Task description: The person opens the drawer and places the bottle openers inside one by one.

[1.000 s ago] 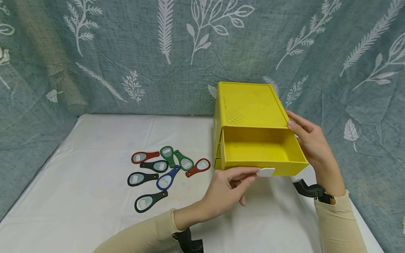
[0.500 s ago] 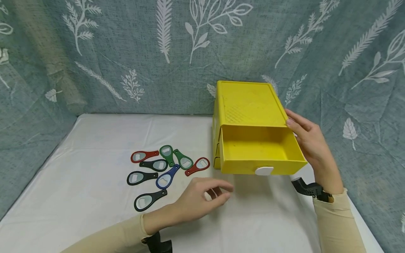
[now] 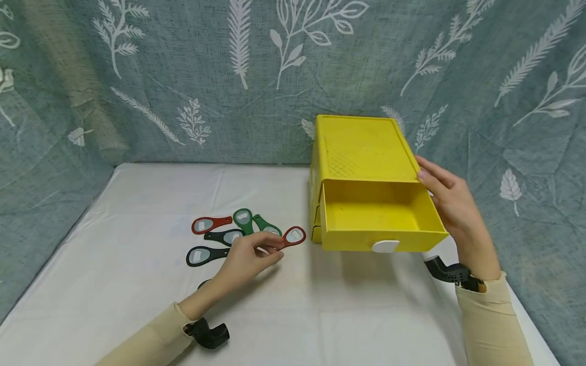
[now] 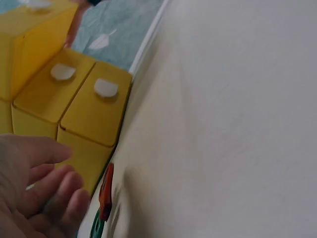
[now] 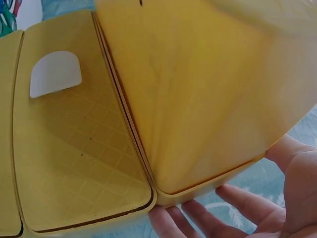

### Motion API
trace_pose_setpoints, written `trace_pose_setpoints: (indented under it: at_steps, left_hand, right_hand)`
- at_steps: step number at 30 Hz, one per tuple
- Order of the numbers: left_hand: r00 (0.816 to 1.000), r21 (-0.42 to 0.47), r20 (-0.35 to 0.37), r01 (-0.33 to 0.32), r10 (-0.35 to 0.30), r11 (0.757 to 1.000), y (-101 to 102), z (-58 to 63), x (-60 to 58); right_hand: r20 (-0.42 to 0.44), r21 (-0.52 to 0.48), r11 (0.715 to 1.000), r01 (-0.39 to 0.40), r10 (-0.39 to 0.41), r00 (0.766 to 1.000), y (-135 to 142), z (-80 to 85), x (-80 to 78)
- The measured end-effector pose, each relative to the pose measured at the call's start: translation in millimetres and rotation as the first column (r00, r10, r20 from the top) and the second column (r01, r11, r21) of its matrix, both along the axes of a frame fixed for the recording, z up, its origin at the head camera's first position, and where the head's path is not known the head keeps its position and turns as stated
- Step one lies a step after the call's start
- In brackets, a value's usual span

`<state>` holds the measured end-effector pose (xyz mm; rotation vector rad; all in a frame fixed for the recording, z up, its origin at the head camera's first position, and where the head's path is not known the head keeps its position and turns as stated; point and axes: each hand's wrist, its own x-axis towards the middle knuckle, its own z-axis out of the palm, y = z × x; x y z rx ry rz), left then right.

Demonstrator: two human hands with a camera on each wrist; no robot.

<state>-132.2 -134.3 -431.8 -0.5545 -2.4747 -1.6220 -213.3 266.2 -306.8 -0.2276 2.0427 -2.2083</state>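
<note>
My left hand (image 3: 247, 260) hovers over the handle end of a red bottle opener (image 3: 294, 235) in the head view. The left wrist view has its fingers loosely bent, with a small gap to that red opener (image 4: 106, 193). Around it lie more openers: a red one (image 3: 206, 225), green ones (image 3: 243, 218) and black ones (image 3: 200, 255); my hand and forearm cover some. My right hand (image 3: 458, 203) rests on the right side of a yellow drawer cabinet (image 3: 366, 150), fingers extended along its wall. The cabinet's top drawer (image 3: 380, 241) is pulled out, with nothing visible inside.
Two lower drawers with white knobs (image 4: 106, 88) are closed beneath the pulled-out one. A white cloth (image 3: 137, 203) covers the table. Behind it hangs a grey-green curtain (image 3: 183, 61) with white leaf patterns, close to the cabinet's back.
My left hand has let go of the drawer's white knob and moved left to the red bottle opener. The right hand has stayed on the cabinet, and the drawer remains pulled out.
</note>
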Motion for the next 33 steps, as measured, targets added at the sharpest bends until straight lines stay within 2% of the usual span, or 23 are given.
trace_pose_setpoints:
  at_steps: [6, 14, 21, 26, 33]
  left_hand:
    - [0.997, -0.047, 0.071, 0.014, -0.011, 0.999, -1.1, -4.5, -9.4]
    - [0.997, -0.072, 0.077, 0.001, 0.004, 0.997, -6.8, -11.2, -17.8]
    - [0.997, -0.088, 0.074, -0.025, 0.032, 0.996, -8.0, -13.3, -19.4]
    - [0.992, -0.069, 0.109, -0.059, 0.067, 0.996, -8.1, -13.6, -19.4]
    - [0.991, -0.074, 0.115, -0.057, 0.065, 0.996, -5.8, -14.6, -22.1]
  right_hand:
    - [0.005, -0.002, 1.000, 0.003, -0.003, 1.000, -1.9, 1.1, -1.0]
    - [-0.001, -0.002, 1.000, 0.004, -0.004, 1.000, -1.3, 0.8, -0.9]
    - [-0.001, 0.006, 1.000, 0.012, -0.012, 1.000, -2.5, 1.5, -1.5]
    - [0.007, 0.020, 1.000, 0.023, -0.023, 1.000, -3.0, 1.7, -1.9]
    - [0.017, 0.022, 0.999, 0.030, -0.030, 0.999, -2.4, 1.5, -2.7]
